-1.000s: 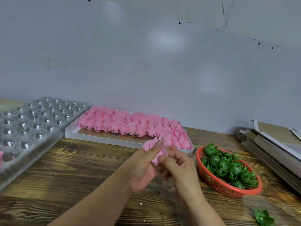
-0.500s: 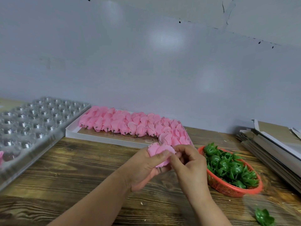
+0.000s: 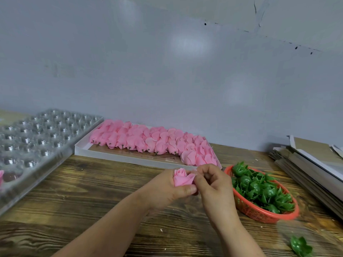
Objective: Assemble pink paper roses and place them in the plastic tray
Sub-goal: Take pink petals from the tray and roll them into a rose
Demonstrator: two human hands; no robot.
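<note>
My left hand (image 3: pixel 167 190) grips a pink paper rose (image 3: pixel 181 178) from below, bloom facing up toward me. My right hand (image 3: pixel 213 184) pinches an outer petal on the rose's right side. Behind them a flat white box (image 3: pixel 118 157) holds several rows of pink rose heads (image 3: pixel 148 139). The clear plastic tray (image 3: pixel 37 138) with many round cells lies at the left; one pink rose (image 3: pixel 1 176) shows at its near edge. A red basket (image 3: pixel 259 213) of green plastic sepals (image 3: pixel 259 188) stands just right of my hands.
One loose green sepal (image 3: pixel 300 248) lies on the wooden table at the lower right. A stack of flattened cardboard (image 3: pixel 311 164) fills the right edge. A grey wall rises right behind the box.
The rose has turned in my hands from a loose, sideways bundle of petals to an upright bloom facing me. My right hand moved from the rose's underside up to its right petal.
</note>
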